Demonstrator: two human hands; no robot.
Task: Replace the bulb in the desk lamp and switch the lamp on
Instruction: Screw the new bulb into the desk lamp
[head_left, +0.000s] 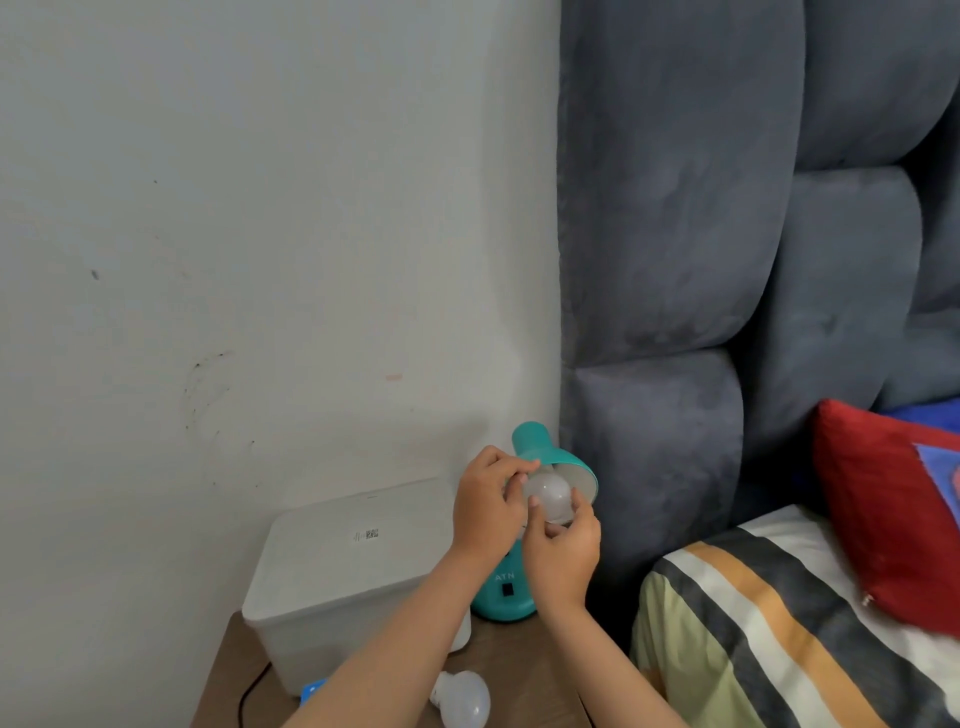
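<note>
Holding a frosted bulb at the mouth of the teal lamp's shade, with the right hand cupping the bulb from below, fingers curled around its round end, and the left hand steadying the rim of the shade, fingertips pinching close to the bulb's neck. Standing the lamp near the back right corner of the table, its base just beside a white box at the back edge. Lying loose near the front edge of the table: a second bulb, not in either hand.

Judging from this, working mid-swap: one bulb out on the table, the other at the socket. Impossible to tell from here whether the held bulb is being screwed in or out, or which of the two is the fresh one. Probably left to do: seating the bulb fully, then pressing the dark switch on the base, with no glow showing in the shade yet.
</note>
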